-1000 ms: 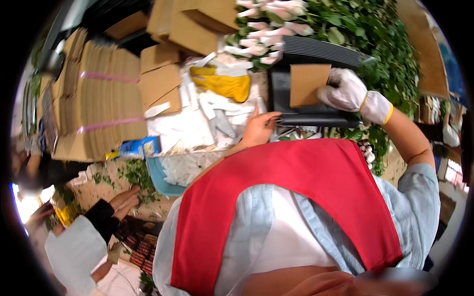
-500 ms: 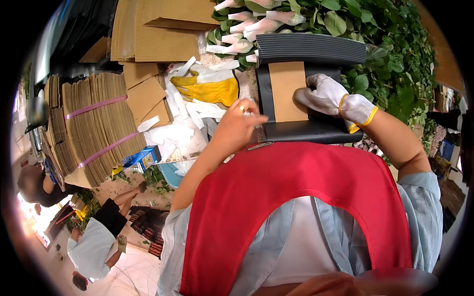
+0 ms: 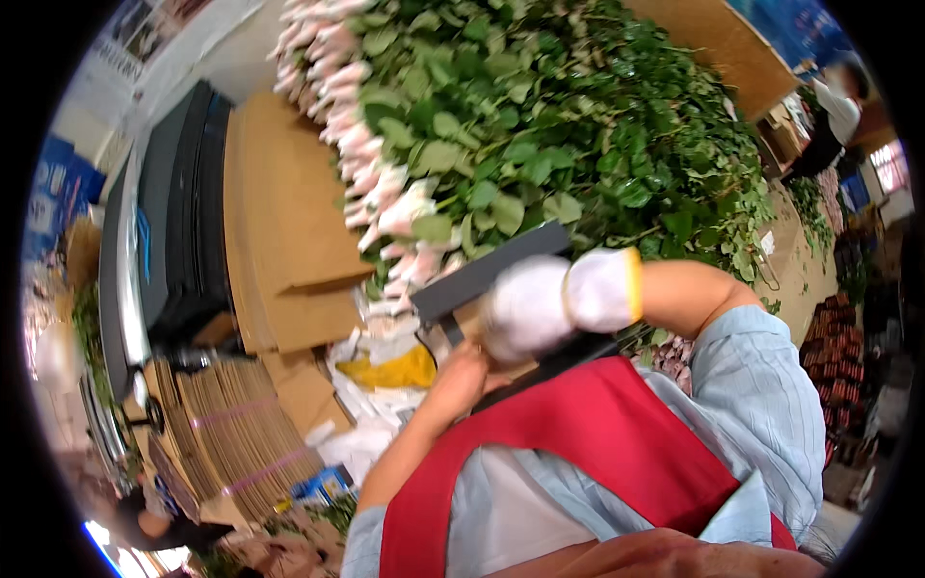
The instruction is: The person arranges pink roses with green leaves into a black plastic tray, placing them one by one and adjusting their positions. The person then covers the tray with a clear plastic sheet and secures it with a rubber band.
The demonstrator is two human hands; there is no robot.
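My bare left hand is at the left side of a black padded board, close in front of my red apron. My right hand, in a white glove with a yellow cuff, is over the board beside the left hand. Motion blurs the glove, and the fingers of both hands cannot be made out. Under the gloved hand a strip of tan cardboard shows in part. A dark ridged pad runs along the board's far edge. A yellow and white work glove lies to the left of my left hand.
Leafy stems are heaped beyond the board, their flower heads in pale sleeves. Cardboard sheets and strapped cardboard bundles stand at left, near a blue box. A person stands at far right.
The view has swung, bringing more leafy stems into sight. My right hand has come across the board to the left, near my left hand, covering much of the cardboard.
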